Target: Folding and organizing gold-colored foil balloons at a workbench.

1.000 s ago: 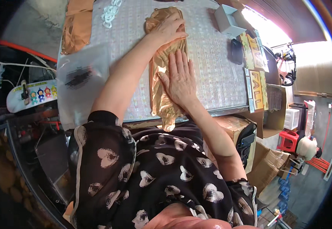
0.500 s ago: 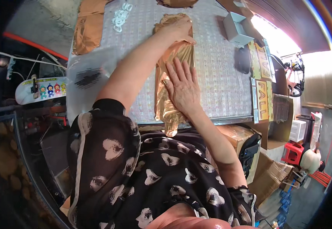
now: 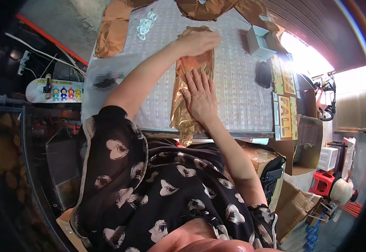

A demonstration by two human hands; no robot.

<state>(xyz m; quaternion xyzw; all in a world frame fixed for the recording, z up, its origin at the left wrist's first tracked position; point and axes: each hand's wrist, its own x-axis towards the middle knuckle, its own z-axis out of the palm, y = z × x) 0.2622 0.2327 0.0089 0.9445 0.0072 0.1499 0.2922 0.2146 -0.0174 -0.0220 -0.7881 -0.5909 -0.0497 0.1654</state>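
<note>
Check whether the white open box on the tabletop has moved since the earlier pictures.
No. Against the tabletop and the nearby black object, the white box shows no shift either way; the camera's view has moved.

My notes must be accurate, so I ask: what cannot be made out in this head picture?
In the head view:
Left hand: fingers blurred, so contact with the gold foil strip is unclear.
Strip beneath the right hand: hidden by its palm and fingers.
Copper foil shape, far side: cut off by upper edge.
Dark object right of the strip: too blurred to identify.
</note>
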